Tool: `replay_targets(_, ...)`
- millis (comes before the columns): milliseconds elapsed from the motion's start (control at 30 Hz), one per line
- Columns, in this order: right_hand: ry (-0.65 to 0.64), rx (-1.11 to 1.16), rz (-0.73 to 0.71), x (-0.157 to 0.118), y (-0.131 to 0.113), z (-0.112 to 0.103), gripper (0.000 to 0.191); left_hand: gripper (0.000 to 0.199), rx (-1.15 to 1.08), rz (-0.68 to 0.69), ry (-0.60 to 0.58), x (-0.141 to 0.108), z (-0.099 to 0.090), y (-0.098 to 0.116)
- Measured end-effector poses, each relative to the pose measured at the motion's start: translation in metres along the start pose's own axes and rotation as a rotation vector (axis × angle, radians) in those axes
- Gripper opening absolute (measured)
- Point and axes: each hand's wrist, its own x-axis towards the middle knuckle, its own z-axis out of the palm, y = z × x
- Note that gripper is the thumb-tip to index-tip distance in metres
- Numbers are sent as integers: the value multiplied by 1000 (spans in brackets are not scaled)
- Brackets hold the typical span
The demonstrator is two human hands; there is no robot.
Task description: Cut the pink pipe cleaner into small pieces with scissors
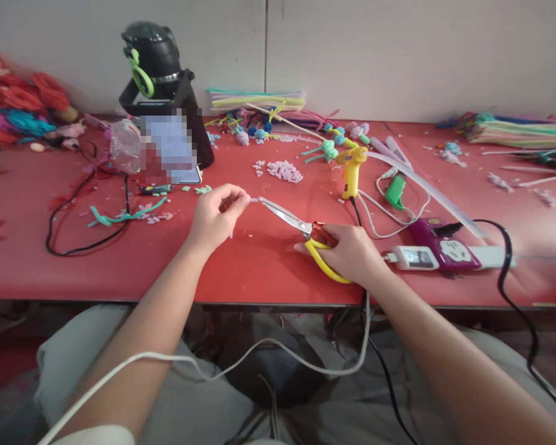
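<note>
My left hand [219, 216] pinches a thin pale pipe cleaner [254, 199], whose short end sticks out past the fingertips. At that end are the blade tips of a pair of scissors [285, 216]; I cannot tell whether they touch it. My right hand [352, 250] is wrapped round the yellow scissor handles, and the blades look nearly closed. Beyond the hands lies a pile of short pale lilac pieces [285, 172]. A few green pieces [203, 190] lie just behind my left hand.
A yellow glue gun [351, 173] stands behind my right hand. A purple power strip [445, 246] with cables lies at right. Bundled pipe cleaners [259, 99] rest against the wall. At left are a black flask [152, 55], a phone [192, 175] and a looped black cable [50, 228].
</note>
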Motion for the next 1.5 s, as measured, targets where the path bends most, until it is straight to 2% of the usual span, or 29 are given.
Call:
replay_targets(633,0,-7,-4,0,2,2,70,18,-57,-30,5,-3,1,-1)
replay_targets(1033,0,6,3,-3,1,2,69,16,-80,-48,4,-2,2,5)
replay_targets(1500,-11,-9,21,-1,2,3,72,17,-88,-56,-37,-2,2,4)
